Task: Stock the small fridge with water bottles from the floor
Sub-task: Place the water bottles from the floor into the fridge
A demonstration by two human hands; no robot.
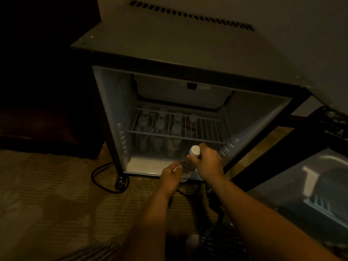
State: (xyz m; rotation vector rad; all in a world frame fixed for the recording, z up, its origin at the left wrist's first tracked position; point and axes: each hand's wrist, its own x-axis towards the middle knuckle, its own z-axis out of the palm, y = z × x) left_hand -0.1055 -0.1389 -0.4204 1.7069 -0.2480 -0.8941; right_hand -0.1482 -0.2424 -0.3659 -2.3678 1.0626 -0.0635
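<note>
While the right hand [206,162] clamps the bottle [185,167] just under its cap at the fridge [113,110] threshold, the left hand [169,178] touches its lower part, grip unclear. Pushed in carelessly, it could strike the wire shelf [175,135] or topple the standing bottles [158,142] behind.

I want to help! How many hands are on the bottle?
2: the right hand grips the bottle by its neck, under the cap; the left hand holds it lower down.

A black cable [93,173] loops on patterned carpet [47,204] beside dark wooden furniture [47,102].
</note>
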